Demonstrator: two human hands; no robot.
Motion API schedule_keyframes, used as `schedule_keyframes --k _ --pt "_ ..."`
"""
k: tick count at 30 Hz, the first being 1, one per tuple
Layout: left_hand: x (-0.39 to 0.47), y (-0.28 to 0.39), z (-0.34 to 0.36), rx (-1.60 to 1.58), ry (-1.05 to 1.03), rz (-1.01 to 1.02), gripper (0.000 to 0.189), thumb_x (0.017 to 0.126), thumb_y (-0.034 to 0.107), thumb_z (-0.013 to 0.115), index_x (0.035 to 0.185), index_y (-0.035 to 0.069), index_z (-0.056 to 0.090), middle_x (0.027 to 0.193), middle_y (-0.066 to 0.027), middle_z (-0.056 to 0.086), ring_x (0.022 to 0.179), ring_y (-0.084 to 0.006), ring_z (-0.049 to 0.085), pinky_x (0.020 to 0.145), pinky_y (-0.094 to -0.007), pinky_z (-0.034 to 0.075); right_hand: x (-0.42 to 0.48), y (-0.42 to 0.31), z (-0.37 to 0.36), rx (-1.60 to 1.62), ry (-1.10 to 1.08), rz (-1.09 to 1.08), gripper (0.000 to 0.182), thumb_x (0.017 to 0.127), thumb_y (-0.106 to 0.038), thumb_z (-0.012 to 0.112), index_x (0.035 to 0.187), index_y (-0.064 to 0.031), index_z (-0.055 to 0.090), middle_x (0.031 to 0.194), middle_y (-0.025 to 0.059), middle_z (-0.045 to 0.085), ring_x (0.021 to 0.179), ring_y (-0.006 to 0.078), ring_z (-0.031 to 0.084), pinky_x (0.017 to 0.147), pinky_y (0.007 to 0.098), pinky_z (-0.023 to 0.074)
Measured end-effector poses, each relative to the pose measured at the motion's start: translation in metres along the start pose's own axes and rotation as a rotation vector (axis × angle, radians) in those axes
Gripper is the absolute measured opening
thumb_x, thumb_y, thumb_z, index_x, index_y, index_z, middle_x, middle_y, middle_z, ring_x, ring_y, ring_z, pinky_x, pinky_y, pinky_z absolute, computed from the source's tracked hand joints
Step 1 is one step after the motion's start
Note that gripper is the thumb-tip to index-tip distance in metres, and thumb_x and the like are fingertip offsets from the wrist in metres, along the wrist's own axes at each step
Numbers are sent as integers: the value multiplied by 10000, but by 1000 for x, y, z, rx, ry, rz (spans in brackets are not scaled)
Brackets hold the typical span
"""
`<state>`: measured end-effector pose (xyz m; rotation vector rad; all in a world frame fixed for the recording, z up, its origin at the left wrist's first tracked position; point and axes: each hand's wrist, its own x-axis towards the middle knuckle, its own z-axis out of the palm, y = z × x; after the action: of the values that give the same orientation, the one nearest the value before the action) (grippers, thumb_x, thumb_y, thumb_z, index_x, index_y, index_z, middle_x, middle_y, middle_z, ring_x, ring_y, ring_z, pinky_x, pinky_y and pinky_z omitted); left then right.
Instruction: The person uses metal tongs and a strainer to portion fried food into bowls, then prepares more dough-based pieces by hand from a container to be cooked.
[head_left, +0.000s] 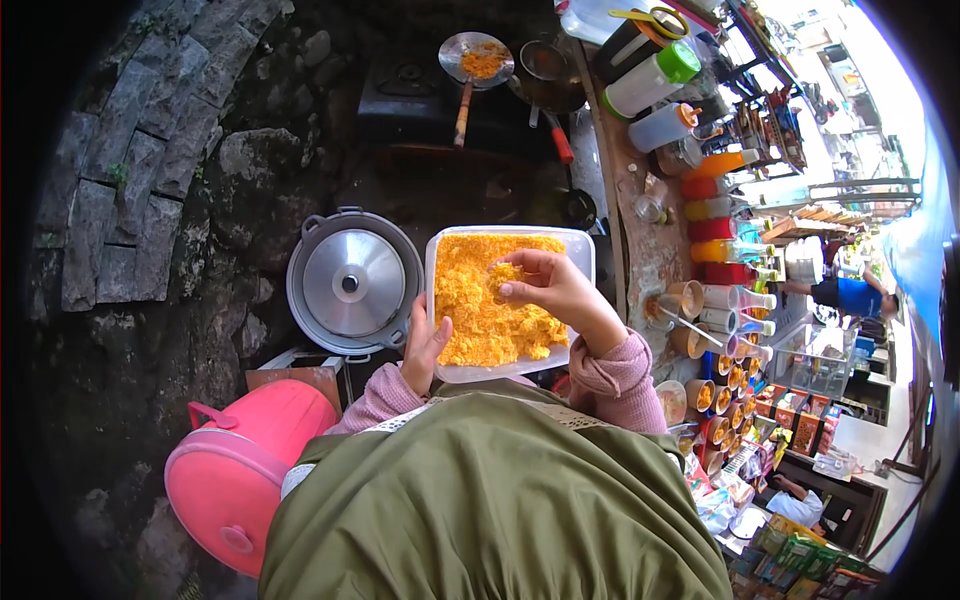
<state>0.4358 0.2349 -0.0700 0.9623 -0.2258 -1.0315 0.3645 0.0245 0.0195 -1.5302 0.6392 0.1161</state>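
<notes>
A rectangular translucent plastic tub (586, 251) is held in front of my body. Yellow-orange breadcrumbs (480, 330) cover its inside, with coated lumps among them at the lower right. My left hand (424, 349) grips the tub's left wall, thumb over the rim. Above the crumbs, my right hand (559, 289) pinches a small crumb-coated piece (504, 277) between thumb and fingers. What lies under the coating cannot be seen.
Left of the tub sits a lidded aluminium pot (352, 281), with a pink drinks cooler (247, 465) nearer me. Beyond, a skimmer (480, 64) holding orange bits rests over a dark stove (394, 112) beside a pan. Sauce bottles (720, 251) and filled paper cups (701, 394) line the right-hand counter; two people are farther off.
</notes>
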Motion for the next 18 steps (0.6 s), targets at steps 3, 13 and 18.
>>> schedule_keyframes --k 3,13,18 --pt "-1 2 1 -3 2 0 727 943 411 552 1396 -19 179 1335 -144 375 1256 -206 375 1068 -351 289 4 3 -4 -256 84 5 360 791 -144 750 1096 19 651 869 96 676 814 124 629 745 285 513" --pt "-1 5 0 53 16 6 731 938 433 550 1387 -18 190 1325 -143 385 1255 -210 376 1068 -351 283 6 3 5 -792 437 -349 198 858 -38 559 1037 11 629 989 207 614 854 401 616 772 447 505" --pt "0 5 0 32 14 18 694 947 412 542 1383 -10 204 1317 -136 388 1239 -201 387 1061 -342 291 -2 16 46 -958 215 -406 247 783 -50 618 1020 17 606 1037 182 609 980 357 592 832 420 494"
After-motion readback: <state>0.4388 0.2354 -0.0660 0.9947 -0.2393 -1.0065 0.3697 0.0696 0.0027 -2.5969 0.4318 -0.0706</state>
